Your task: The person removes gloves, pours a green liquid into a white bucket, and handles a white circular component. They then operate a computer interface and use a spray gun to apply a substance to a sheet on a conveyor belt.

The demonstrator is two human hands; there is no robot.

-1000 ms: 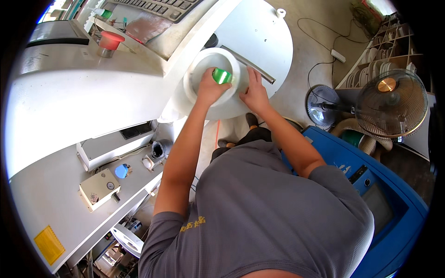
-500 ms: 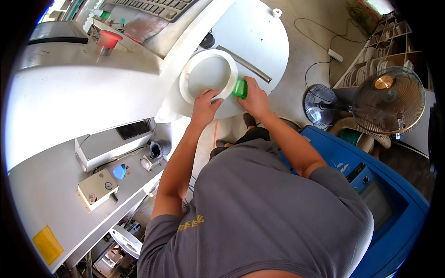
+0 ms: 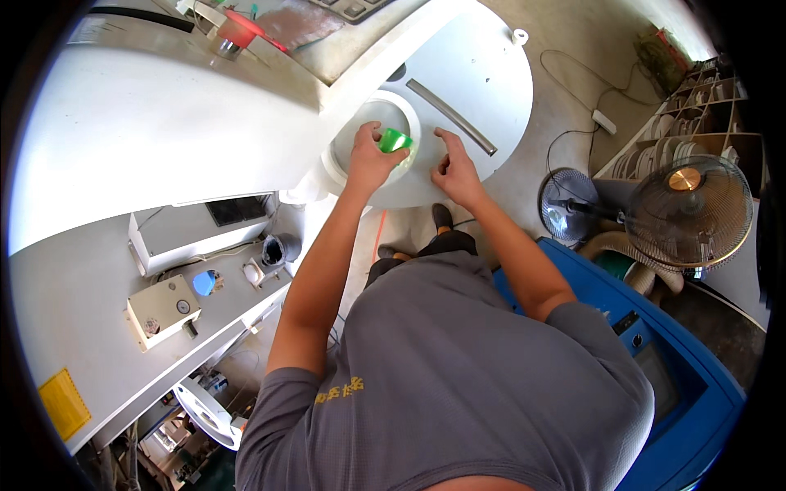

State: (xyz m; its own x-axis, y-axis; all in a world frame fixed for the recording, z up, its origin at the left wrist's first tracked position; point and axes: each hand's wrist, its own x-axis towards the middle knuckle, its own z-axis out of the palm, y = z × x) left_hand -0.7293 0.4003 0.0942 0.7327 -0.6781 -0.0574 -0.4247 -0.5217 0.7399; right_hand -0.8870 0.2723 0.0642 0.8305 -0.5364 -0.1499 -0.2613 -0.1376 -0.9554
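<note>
Green roll (image 3: 395, 141), shiny and short, is pinched between the thumb and fingers of the left hand (image 3: 372, 159), above the opening of a thick white ring (image 3: 412, 119) near its right wall. Its long axis is unclear. The right hand (image 3: 458, 173), its fingers parted and holding nothing visible, is to the roll's right, apart from it. Beyond, a metal bar (image 3: 452, 117) slants across the round white bench (image 3: 495, 69). At far right, pale discs (image 3: 667, 150) stand in a compartmented rack (image 3: 714, 124).
</note>
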